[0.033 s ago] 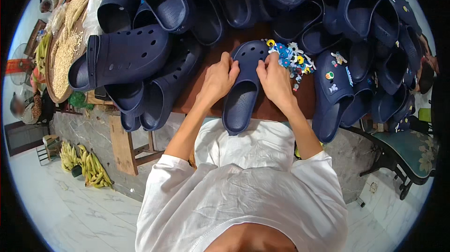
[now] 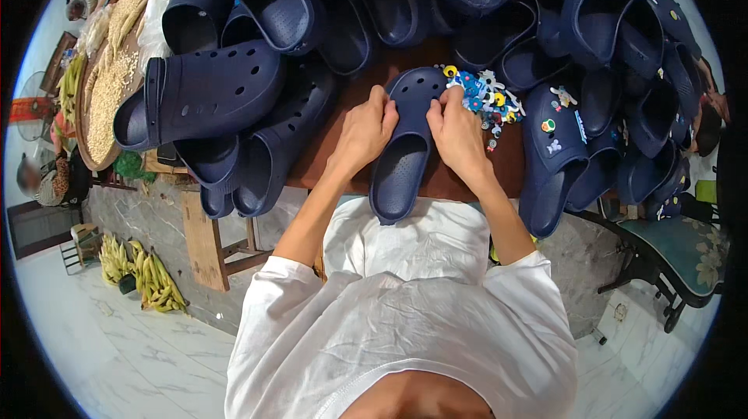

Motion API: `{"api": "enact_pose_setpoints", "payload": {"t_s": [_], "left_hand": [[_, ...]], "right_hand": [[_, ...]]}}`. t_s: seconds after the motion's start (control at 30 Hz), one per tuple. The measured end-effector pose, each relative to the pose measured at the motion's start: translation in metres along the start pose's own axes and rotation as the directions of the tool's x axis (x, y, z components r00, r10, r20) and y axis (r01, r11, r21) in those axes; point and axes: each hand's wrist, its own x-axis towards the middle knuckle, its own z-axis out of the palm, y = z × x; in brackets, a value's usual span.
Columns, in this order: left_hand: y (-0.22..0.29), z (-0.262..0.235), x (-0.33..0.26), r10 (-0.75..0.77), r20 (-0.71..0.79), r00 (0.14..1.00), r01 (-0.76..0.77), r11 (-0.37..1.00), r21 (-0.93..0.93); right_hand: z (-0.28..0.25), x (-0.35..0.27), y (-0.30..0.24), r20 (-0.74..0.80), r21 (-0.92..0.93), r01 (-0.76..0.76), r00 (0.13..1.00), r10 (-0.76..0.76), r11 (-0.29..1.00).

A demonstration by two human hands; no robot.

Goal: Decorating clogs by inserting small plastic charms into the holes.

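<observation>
Clog (image 2: pixel 407 142), dark blue, is at the middle of the head view, between the person's two hands at the front of the brown desk (image 2: pixel 509 173), its toe pointing away from the person and its heel reaching past the near edge, over the white cloth on the lap. The left hand (image 2: pixel 365 130) has its grip closed on the left side of the shoe: the thumb presses along the edge of the upper, and the fingers are bent, their tips partly hidden. The right hand (image 2: pixel 460 132) matches it from the other side, thumb against the right edge of the upper and fingers curled in close; whether that grip also pinches some small piece cannot be told. Between the two thumbs lies the width of the upper, with several round holes showing near the toe. Just beyond the right hand's fingers sits a heap of small charms (image 2: pixel 492 101) in blue, white and yellow, close beside the toe. Farther right, near the heap, a decorated shoe (image 2: pixel 549 158) bears a few charms on its upper. To the left, well apart from the left hand, a strapped shoe (image 2: pixel 214 91) lies sideways on other dark blue shoes.
</observation>
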Motion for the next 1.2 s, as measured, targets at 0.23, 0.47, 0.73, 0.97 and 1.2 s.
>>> {"api": "enact_pose_setpoints", "payload": {"t_s": [0.23,0.47,0.73,0.97,1.2], "left_hand": [[0.002,-0.003,0.002,0.099,0.063,0.993,-0.098,0.995,-0.031],[0.007,-0.002,-0.001,0.090,0.037,0.995,-0.088,0.995,-0.040],[0.008,-0.002,0.001,0.077,0.040,0.996,-0.076,0.996,-0.039],[0.001,0.000,0.000,0.082,0.007,0.997,-0.081,0.994,-0.079],[0.001,0.002,-0.001,0.074,0.000,0.997,-0.073,0.993,-0.090]], "right_hand": [[0.002,-0.002,0.000,-0.019,-0.035,0.140,0.990,-0.141,0.990],[0.007,-0.005,0.009,-0.049,0.048,0.123,0.992,-0.120,0.991],[0.007,-0.001,0.022,-0.052,0.144,0.102,0.994,-0.095,0.984],[-0.005,-0.002,0.011,0.054,0.066,-0.074,0.996,0.070,0.995],[0.017,0.005,0.030,0.015,0.264,-0.080,0.997,0.079,0.961]]}}
